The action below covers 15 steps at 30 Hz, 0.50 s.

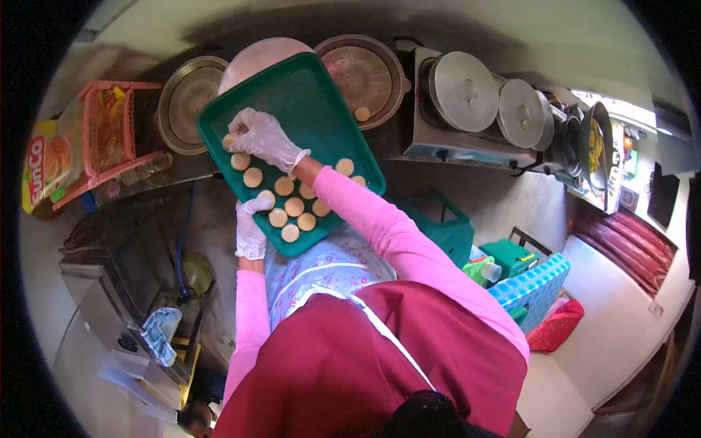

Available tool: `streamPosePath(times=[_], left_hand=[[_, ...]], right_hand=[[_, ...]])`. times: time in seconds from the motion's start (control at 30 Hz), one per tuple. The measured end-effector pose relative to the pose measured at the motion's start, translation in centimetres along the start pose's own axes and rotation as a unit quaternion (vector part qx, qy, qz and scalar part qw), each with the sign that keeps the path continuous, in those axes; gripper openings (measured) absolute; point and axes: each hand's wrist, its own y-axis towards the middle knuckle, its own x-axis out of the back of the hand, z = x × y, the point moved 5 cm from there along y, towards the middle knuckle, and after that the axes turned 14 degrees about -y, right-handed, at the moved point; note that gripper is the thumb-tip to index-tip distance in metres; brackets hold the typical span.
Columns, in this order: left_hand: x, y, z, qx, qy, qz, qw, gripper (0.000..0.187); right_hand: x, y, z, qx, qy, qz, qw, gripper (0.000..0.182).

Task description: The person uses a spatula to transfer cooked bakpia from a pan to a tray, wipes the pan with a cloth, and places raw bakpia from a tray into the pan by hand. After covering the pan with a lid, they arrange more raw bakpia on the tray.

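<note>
A green tray (pixel 307 95) tilts in front of me, with several pale round dough pieces (pixel 294 206) lying mostly on its near half. My left hand (pixel 252 228), in a clear plastic glove, grips the tray's near left edge, its thumb over the rim beside one dough piece. My right hand (pixel 269 139), gloved too, reaches across to the tray's left side. Its fingers are closed on a round dough piece (pixel 229 141), partly hidden by the fingertips. Just below that hand, other dough pieces lie along the left edge.
Behind the tray sit a pink basin (pixel 266 52), a metal pan (pixel 191 98) and a wide round pan (pixel 358 80) holding one dough piece (pixel 362 114). Lidded pots (pixel 464 91) stand on a stove (pixel 467 144) at right. A pink basket (pixel 109 135) is left. A green stool (pixel 442 230) stands below.
</note>
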Motion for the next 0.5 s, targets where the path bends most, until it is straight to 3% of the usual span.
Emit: streamPosePath(times=[0.13,0.17,0.2,0.23,0.33,0.43,0.5], left_hand=[[-2.3,-1.5,-1.9,-0.031,-0.034,0.055,0.997,0.054],[-0.7,-1.4,-2.0,-0.026,-0.032,0.033,0.999,0.054],[1.3,-1.1,-1.9,-0.019,-0.03,0.01,0.999,0.054],[2.5,-1.0,-1.8,-0.014,-0.027,-0.011,0.999,0.055],[0.0,-2.1,-3.1,-0.029,-0.052,0.001,0.998,0.056],[0.6,-1.4,-3.2,-0.03,-0.054,0.003,0.998,0.056],[1.2,-0.5,-3.0,-0.034,-0.044,0.0,0.998,0.058]], right_hand=[[8.5,-1.2,-0.5,0.062,0.066,-0.098,0.991,0.034],[12.4,-2.7,0.6,0.069,0.03,-0.13,0.989,0.032],[15.7,-3.4,-0.6,-0.003,0.02,-0.133,0.991,0.033],[18.6,-2.7,-5.3,0.03,-0.052,-0.207,0.976,0.033],[24.3,-1.5,-15.5,-0.064,-0.2,-0.13,0.969,0.037],[25.2,-0.8,-19.0,-0.108,-0.387,-0.038,0.915,0.037],[25.0,-0.5,-19.9,-0.04,-0.466,-0.031,0.883,0.03]])
